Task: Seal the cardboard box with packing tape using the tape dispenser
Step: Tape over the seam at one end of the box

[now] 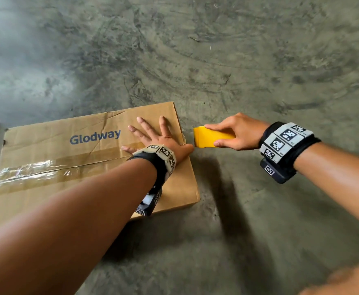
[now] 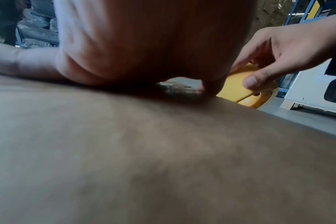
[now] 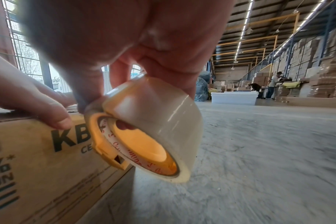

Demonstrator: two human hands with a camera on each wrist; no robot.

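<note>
A flat brown cardboard box (image 1: 46, 145) printed "Glodway" lies on the concrete floor, with a strip of clear packing tape (image 1: 36, 171) along its centre seam. My left hand (image 1: 153, 135) presses flat on the box's right end, fingers spread, thumb over the right edge. My right hand (image 1: 234, 133) grips a yellow tape dispenser (image 1: 210, 137) just off the box's right edge, level with the top. In the right wrist view the dispenser (image 3: 113, 151) carries a roll of clear tape (image 3: 163, 121) beside the box's printed side wall (image 3: 38, 166). In the left wrist view my palm (image 2: 144, 45) rests on the box top (image 2: 163, 151).
Bare grey concrete floor (image 1: 238, 60) spreads beyond and to the right of the box. Far off in the right wrist view stand stacked cartons (image 3: 316, 68), a white bin (image 3: 234, 98) and people (image 3: 272, 84) at work.
</note>
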